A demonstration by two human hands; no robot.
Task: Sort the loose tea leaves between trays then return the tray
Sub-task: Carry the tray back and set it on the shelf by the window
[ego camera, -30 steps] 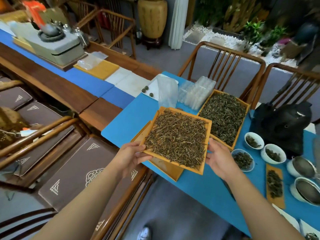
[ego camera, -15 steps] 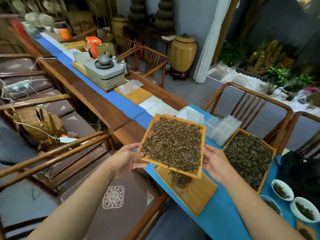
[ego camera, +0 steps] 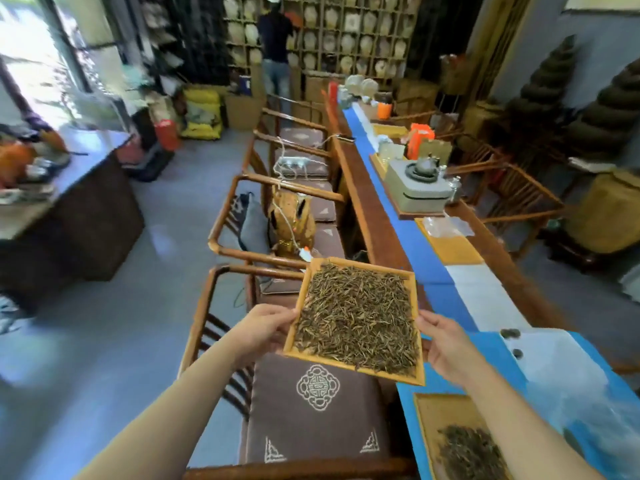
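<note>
A square wooden tray (ego camera: 351, 366) full of thin brown tea leaves (ego camera: 358, 318) is held in the air in front of me, over the chair seat beside the table. My left hand (ego camera: 265, 330) grips its left edge and my right hand (ego camera: 446, 344) grips its right edge. A second wooden tray (ego camera: 427, 415) lies on the blue table cover at the lower right, with a small pile of dark tea leaves (ego camera: 469, 452) in it.
A long wooden table (ego camera: 377, 233) with a blue runner stretches away on the right, carrying a grey tea stand (ego camera: 417, 190) and boxes. Wooden chairs with brown cushions (ego camera: 311, 407) line its left side. A person (ego camera: 275, 43) stands at the far shelves. Grey floor lies to the left.
My view has swung left, away from the table end. Both hands have carried the full tray off the table to above the chair; the second tray is now at the lower right.
</note>
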